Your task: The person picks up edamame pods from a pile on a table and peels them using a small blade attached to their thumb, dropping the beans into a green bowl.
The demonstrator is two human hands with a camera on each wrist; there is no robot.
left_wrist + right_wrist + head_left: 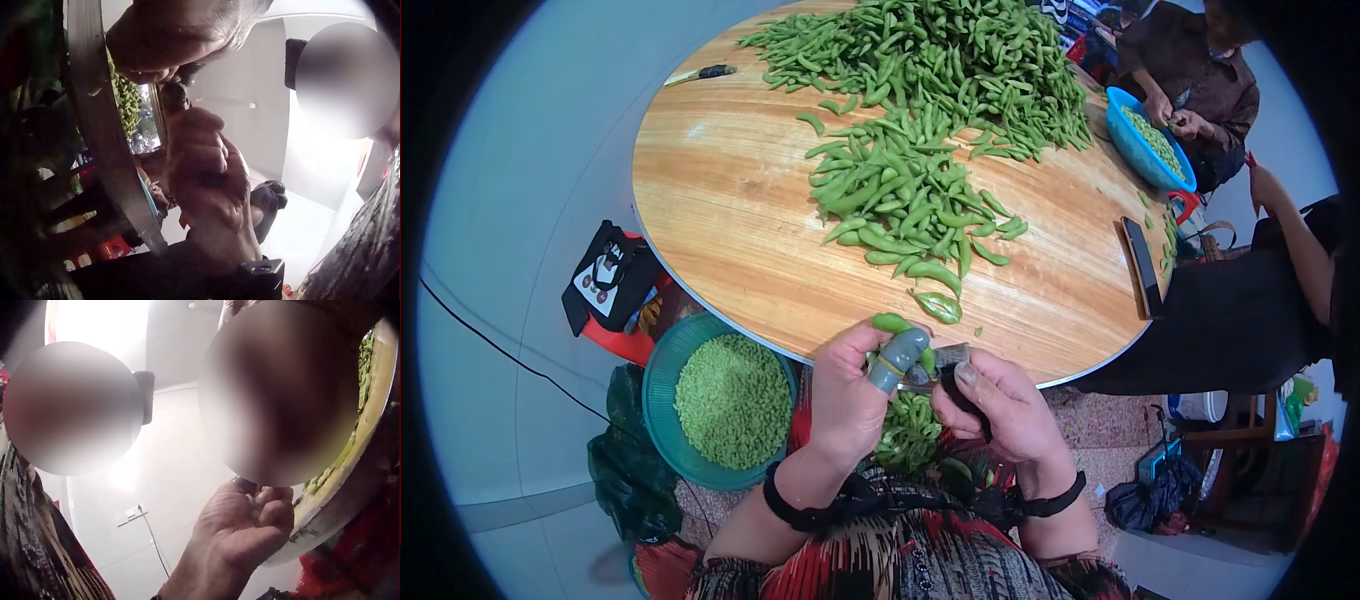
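green pods (960, 80) crowd the wooden table (730, 180) ahead.

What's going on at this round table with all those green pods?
A person at the near edge holds a green pod in the left hand, while the right hand grips a small dark-handled tool close beside it. Plenty of pods are still whole, heaped on the wooden table. Loose beans lie in a teal basket below it. Across the way, another person works by hand over a blue basin, also holding beans.
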